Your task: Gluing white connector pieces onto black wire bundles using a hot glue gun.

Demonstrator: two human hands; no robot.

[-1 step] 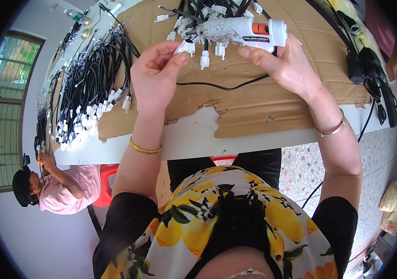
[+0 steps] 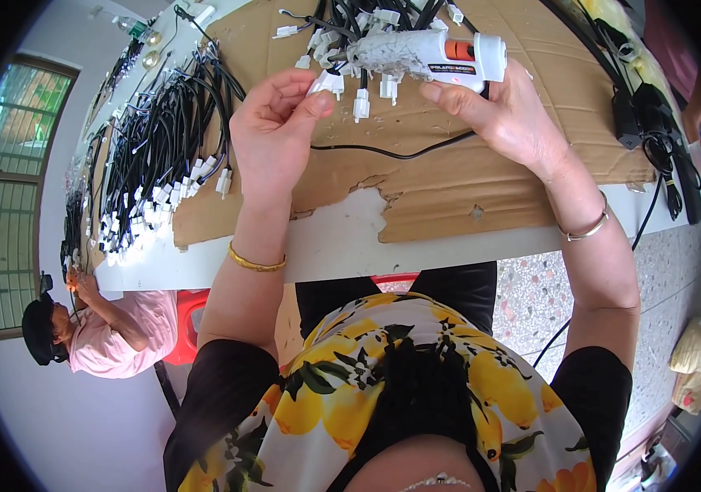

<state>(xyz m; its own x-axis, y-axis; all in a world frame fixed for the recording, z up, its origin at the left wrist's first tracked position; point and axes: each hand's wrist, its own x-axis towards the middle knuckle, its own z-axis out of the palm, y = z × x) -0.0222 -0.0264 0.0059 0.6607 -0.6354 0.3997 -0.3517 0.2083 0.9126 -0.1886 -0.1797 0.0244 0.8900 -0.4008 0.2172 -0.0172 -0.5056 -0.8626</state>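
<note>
My right hand [image 2: 502, 115] is wrapped round a white glue gun [image 2: 399, 56] with an orange window in its side and a smeared, dirty front. Its nozzle points left, right beside a white plug connector [image 2: 328, 84]. Thumb and fingertips of my left hand [image 2: 276, 127] pinch that connector. Whether the nozzle touches it, I cannot tell. Behind the gun lie black cables with white connectors [image 2: 361, 105], partly hidden by its body. The gun's trigger is out of sight behind my right hand.
Brown cardboard [image 2: 465, 197] with a torn front edge covers much of the white table [image 2: 326, 254]. A heap of black cables [image 2: 178, 123] with white connectors lies at left. Black adapters [image 2: 633, 115] sit at right. A co-worker in pink [image 2: 121, 336] sits at the far left.
</note>
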